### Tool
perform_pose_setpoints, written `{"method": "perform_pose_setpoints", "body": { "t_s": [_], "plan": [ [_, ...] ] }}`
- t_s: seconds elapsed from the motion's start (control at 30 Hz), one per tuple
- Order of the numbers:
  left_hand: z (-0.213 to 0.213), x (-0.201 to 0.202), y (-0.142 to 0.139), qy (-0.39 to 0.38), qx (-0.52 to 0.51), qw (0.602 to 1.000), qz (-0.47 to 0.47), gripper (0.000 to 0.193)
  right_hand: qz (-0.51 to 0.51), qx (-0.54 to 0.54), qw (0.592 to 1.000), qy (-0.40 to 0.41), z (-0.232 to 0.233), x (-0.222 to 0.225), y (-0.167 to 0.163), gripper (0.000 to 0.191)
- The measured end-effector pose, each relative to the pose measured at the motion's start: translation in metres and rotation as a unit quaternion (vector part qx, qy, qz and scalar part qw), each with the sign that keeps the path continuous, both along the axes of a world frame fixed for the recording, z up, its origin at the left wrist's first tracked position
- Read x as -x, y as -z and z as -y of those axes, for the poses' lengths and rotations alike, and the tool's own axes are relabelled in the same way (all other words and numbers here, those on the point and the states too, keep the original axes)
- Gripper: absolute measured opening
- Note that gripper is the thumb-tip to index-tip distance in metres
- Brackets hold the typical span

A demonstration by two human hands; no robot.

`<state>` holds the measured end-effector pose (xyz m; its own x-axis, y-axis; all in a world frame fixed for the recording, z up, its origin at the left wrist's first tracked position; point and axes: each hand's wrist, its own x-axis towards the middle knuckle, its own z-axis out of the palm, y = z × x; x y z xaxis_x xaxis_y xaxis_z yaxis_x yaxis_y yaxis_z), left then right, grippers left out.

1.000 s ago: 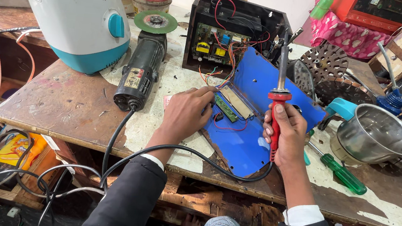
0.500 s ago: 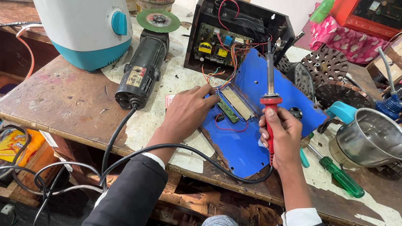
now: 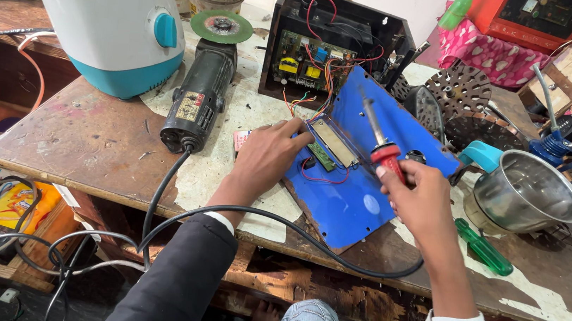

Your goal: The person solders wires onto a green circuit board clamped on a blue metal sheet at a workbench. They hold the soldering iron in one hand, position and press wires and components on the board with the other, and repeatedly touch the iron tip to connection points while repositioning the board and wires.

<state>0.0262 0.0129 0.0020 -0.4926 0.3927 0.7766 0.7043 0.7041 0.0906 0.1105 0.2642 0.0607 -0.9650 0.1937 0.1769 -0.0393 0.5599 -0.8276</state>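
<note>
Right hand closed in a full grip around the red handle of one soldering iron, thumb and fingers wrapped, nothing else held. Long axis of the iron running from the hand up toward 11 o'clock, metal tip raised above the blue panel and not touching it, as far as can be judged. Left hand flat and open, fingers spread and pressing on the left edge of the small green circuit board that sits on the blue panel; nothing enclosed in that grip.

Key relation: the circuit board at about 9 o'clock from the right hand, just beside the left fingertips and below the iron's tip. Left hand the nearer of the two, already touching; the iron's tip near but apart.

Blue panel lying tilted on the tabletop, thin red and orange wires leading from it toward 12 o'clock into one open black case with a second board inside.

Count elsewhere: one angle grinder at 10 o'clock of the left hand, one white and teal appliance beyond it, one steel bowl at 3 o'clock of the right hand, one green-handled screwdriver just below the bowl, and one black cord looping across the front edge between the two arms.
</note>
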Motion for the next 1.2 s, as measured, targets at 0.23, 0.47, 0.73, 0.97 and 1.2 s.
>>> {"method": "perform_pose_setpoints", "body": {
  "t_s": [0.23, 0.47, 0.73, 0.97, 1.2],
  "plan": [
    [-0.012, 0.001, 0.000, -0.031, -0.068, 0.995, 0.069, 0.022, 0.108, -0.216, 0.970, -0.025, -0.003, -0.008, -0.040, 0.030],
    [-0.016, 0.003, 0.003, -0.034, -0.114, 0.989, 0.083, 0.015, 0.163, -0.254, 0.952, -0.053, 0.002, -0.010, -0.065, 0.029],
    [-0.013, 0.002, 0.007, -0.020, -0.094, 0.993, 0.068, 0.027, 0.162, -0.243, 0.954, -0.066, 0.006, -0.025, -0.074, 0.034],
    [-0.013, 0.001, 0.008, -0.015, -0.076, 0.994, 0.080, 0.027, 0.183, -0.245, 0.950, -0.068, 0.007, -0.026, -0.072, 0.043],
    [-0.012, -0.001, 0.004, -0.010, -0.081, 0.993, 0.086, 0.026, 0.218, -0.238, 0.944, -0.065, 0.015, -0.019, -0.072, 0.040]
  ]
}}
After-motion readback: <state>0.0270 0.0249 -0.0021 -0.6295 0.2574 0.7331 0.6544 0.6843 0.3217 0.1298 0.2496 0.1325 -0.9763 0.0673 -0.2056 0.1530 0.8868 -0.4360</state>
